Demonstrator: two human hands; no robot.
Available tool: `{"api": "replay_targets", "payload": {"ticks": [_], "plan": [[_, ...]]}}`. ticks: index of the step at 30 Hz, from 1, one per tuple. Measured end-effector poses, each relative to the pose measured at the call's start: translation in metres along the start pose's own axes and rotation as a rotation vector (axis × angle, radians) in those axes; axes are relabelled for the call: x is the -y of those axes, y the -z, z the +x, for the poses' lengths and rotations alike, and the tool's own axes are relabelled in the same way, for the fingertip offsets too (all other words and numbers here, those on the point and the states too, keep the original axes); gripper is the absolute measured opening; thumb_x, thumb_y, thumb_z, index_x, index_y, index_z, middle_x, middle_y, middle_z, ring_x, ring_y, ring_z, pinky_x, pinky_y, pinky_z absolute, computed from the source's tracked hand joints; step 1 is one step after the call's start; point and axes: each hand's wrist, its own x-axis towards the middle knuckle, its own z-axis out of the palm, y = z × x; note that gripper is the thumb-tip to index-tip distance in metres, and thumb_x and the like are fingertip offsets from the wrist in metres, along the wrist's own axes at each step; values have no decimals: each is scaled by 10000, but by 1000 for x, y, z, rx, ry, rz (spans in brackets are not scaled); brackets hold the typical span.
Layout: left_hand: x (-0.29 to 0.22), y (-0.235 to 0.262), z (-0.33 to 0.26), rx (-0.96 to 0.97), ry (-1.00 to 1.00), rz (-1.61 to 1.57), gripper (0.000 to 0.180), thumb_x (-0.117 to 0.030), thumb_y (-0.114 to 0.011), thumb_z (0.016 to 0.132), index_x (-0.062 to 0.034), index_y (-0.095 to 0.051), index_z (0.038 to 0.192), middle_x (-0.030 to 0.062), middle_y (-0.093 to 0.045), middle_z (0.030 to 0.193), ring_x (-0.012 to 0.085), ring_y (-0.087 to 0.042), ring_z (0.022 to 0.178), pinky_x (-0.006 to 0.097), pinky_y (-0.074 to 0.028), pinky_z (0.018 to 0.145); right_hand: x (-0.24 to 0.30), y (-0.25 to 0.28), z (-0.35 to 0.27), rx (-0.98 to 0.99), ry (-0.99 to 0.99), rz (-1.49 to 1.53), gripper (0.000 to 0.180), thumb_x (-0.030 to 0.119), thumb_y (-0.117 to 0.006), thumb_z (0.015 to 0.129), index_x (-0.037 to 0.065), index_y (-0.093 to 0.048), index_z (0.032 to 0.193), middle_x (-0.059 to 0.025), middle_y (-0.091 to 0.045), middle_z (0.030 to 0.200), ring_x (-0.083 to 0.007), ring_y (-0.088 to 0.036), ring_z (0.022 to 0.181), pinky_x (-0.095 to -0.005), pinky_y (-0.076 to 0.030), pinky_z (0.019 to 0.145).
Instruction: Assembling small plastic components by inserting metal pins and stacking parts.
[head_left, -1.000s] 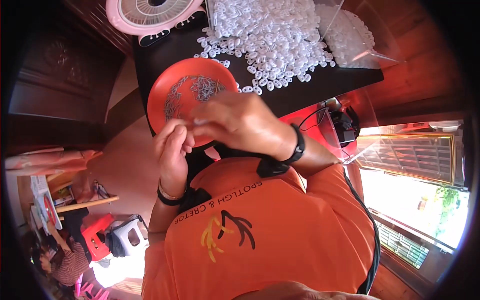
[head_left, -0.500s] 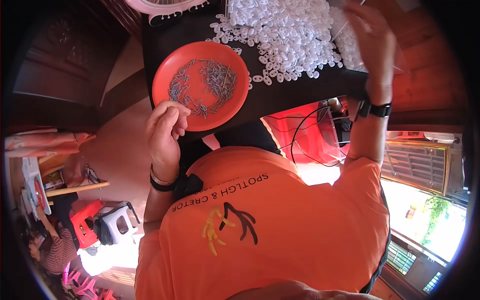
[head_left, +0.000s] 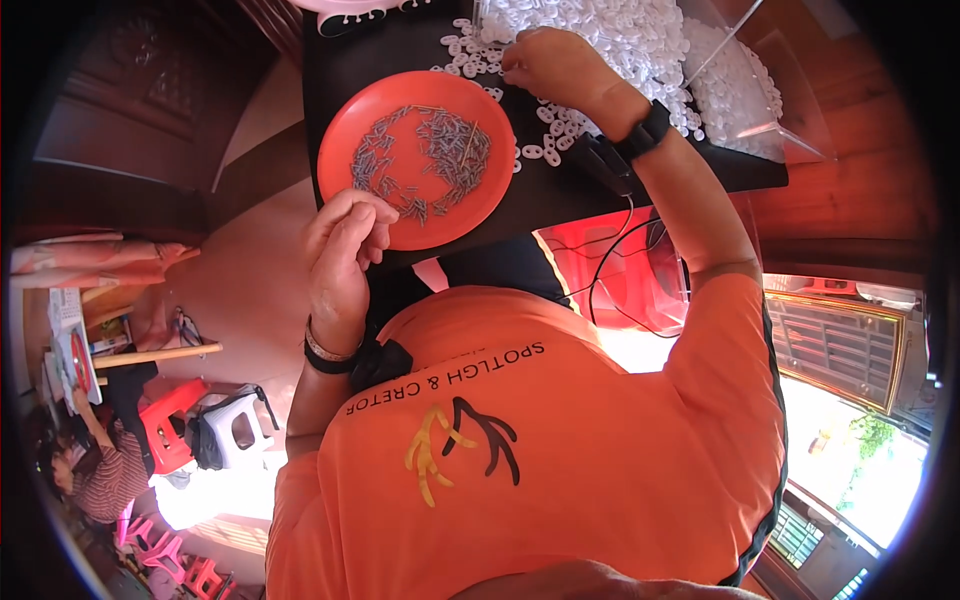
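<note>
My left hand (head_left: pixel 345 245) is at the near left rim of an orange-red round plate (head_left: pixel 335 165). Its thumb and fingertips are pinched together, and whatever they may hold is too small to make out. Many short grey metal pins (head_left: pixel 455 150) lie in the plate in a loose ring, with a thin yellowish stick among those on the right. My right hand (head_left: pixel 565 70) reaches over the near left part of a heap of small white oval plastic pieces with two holes (head_left: pixel 640 60). Its fingers are bent closed, and their tips are partly hidden against the pieces.
Loose white pieces lie between plate and heap on the black table (head_left: pixel 330 60). A clear bag (head_left: pixel 730 90) of white pieces stands at the right. A pink ornate object (head_left: pixel 350 10) is at the far edge. Cables (head_left: pixel 600 270) hang below. Another person (head_left: pixel 105 470) is far left, near stools.
My right hand has come down and left from above the bag at the right to the near left part of the heap. My left hand stays pinched beside the plate.
</note>
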Motion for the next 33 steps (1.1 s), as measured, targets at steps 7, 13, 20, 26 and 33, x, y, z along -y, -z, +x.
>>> {"api": "replay_targets", "payload": {"ticks": [7,13,20,26,33], "plan": [[4,6,0,-6,-7,-4,234,-194,-475,895,-28,-617,811,-24,-505,651,36,-423,567,182,-290,502,10,-8,11,41,31,-257,143,129,-540,777,33,-643,801,-160,-637,810,-330,-629,809,-429,-512,727],[1,7,-1,12,1,4,240,-196,-470,904,-27,-617,816,-24,-504,650,35,-420,568,181,-294,503,9,-5,8,-32,35,-228,144,134,-526,784,29,-624,798,-156,-643,815,-346,-625,801,-435,-507,714],[1,7,8,75,-67,39,282,-248,-452,920,-29,-614,843,-4,-508,642,55,-438,568,194,-327,514,88,53,-21,-49,40,697,118,137,-622,869,37,-640,928,-43,-590,717,-71,-519,646,-231,-437,613],[0,-1,16,240,135,-191,411,-383,-402,933,-33,-599,847,10,-540,645,74,-438,524,207,-313,461,127,55,-22,-248,528,570,139,5,-668,741,40,-609,862,-67,-605,827,-244,-615,772,-316,-511,663],[6,4,21,282,132,-516,230,-241,-464,915,-27,-544,895,17,-519,656,68,-434,485,185,-295,431,132,51,-22,-161,468,714,194,-31,-672,749,25,-622,927,-70,-638,901,-216,-644,815,-298,-528,703]]}}
